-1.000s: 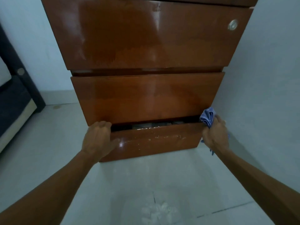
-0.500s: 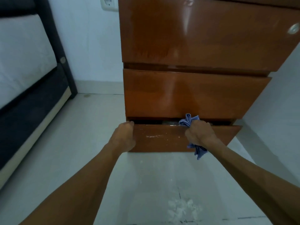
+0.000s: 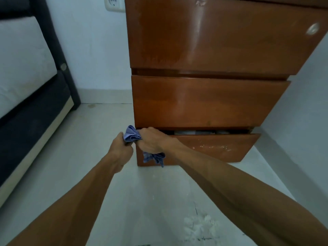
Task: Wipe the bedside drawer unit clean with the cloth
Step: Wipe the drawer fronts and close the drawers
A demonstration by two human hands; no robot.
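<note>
1. Closest in, there's a scuffed white patch (image 3: pixel 200 228) on the pale floor tiles (image 3: pixel 142 201), looks like chalky residue or worn paint, can't really tell which.
2. Then the hands. The right hand (image 3: pixel 154 141) is fisted around the blue cloth (image 3: pixel 132 134), fingers curled tight together, with one tuft poking out the top and a tail hanging below the knuckles. The left hand (image 3: pixel 121 150) sits right against it, and its fingers seem to pinch the cloth's left edge, though they're mostly hidden from here.
3. The cloth is thin, soft and floppy, basically weightless. It bunches wherever it's squeezed, so a wadded grip in the palm is probably the way to go, and flattening it out would likely cover more surface.
4. It's pressed at the top left corner of the bottom drawer (image 3: pixel 213 148), which is pulled out a little, leaving a dark gap above it. White specks show on its glossy front to the right.
5. The bedside drawer unit (image 3: pixel 204 100) is lacquered reddish-brown wood, flat slab fronts, hard and slick, so the cloth should glide easily.
6. Up top there's a small round silver fitting (image 3: pixel 312 29), and off to the left a dark bed frame (image 3: pixel 32 112).
</note>
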